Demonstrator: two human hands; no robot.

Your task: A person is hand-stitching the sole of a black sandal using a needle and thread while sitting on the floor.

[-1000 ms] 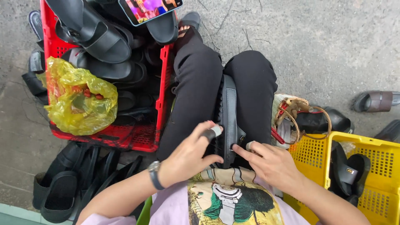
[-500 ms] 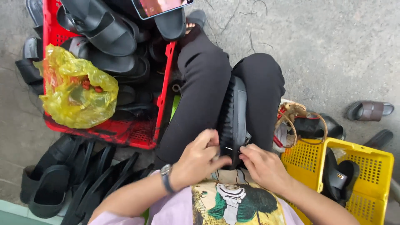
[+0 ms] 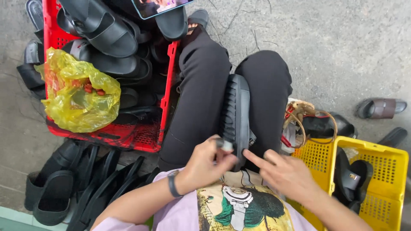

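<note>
A black sandal (image 3: 236,113) lies sole-up along my lap, between my two knees in black trousers. My left hand (image 3: 205,164), with a dark watch on the wrist, grips a small grey object (image 3: 225,145) pressed against the near end of the sandal's sole. My right hand (image 3: 287,173) has its fingers spread, and the index fingertip touches the sandal's near end from the right.
A red crate (image 3: 169,85) full of black sandals sits at the left, with a yellow plastic bag (image 3: 77,92) and a phone (image 3: 160,6) on top. Loose black sandals (image 3: 64,188) lie on the ground below it. A yellow crate (image 3: 381,171) holding sandals stands at the right.
The right hand has let go of the sandal's end and opened its fingers, now touching it only with the index finger. The left hand stays at the sole with the small grey object.
</note>
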